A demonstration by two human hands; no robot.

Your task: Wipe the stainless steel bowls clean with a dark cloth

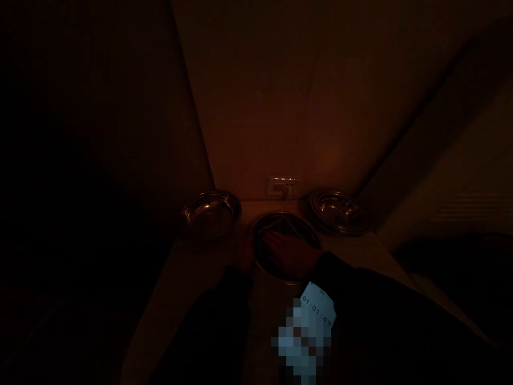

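In very dim light, a round metal dish (256, 266) stands in the middle of the table, a dark interior with a few pale lines showing in it. Over its inside lies my right hand (292, 256), fingers stretched out to the left and fairly flat; whether a cloth is under the palm I cannot make out. My left hand (243, 248) is at the dish's left rim, seemingly against it, its fingers lost in the dark.
Shiny metal dishes (210, 214) stand at the back left, and stacked metal plates (340, 213) at the back right. A wall socket (284, 186) with a plug sits behind the wooden table (160, 315). A lit, partly blurred screen (318, 305) reads 01:01:49.
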